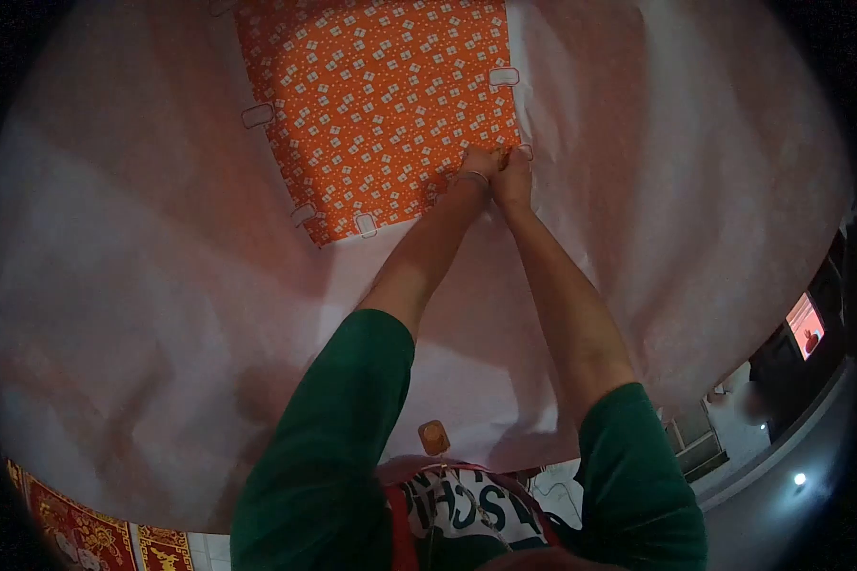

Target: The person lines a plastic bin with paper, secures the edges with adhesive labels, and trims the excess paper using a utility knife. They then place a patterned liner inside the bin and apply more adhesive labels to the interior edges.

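An orange sheet (390, 105) with a small white pattern lies on a large pale sheet (143, 314). White tabs with dark outlines, such as this tab (366, 225), sit along its edges. Close together at the sheet's lower right corner are my left hand (479, 164) and my right hand (514, 183). Both hands have their fingers closed in a pinch, nearly touching each other. Something small and dark shows between them, too small to name. Beside my right fingers, another outlined tab (526, 151) is partly visible. A bracelet (473, 176) circles my left wrist.
A small orange-brown block (434, 437) rests on the pale sheet near my body. Red and gold banners (76, 523) hang or lie at the lower left. On the right, beyond the pale sheet's edge, are a lit opening (805, 326) and a bright light (799, 479).
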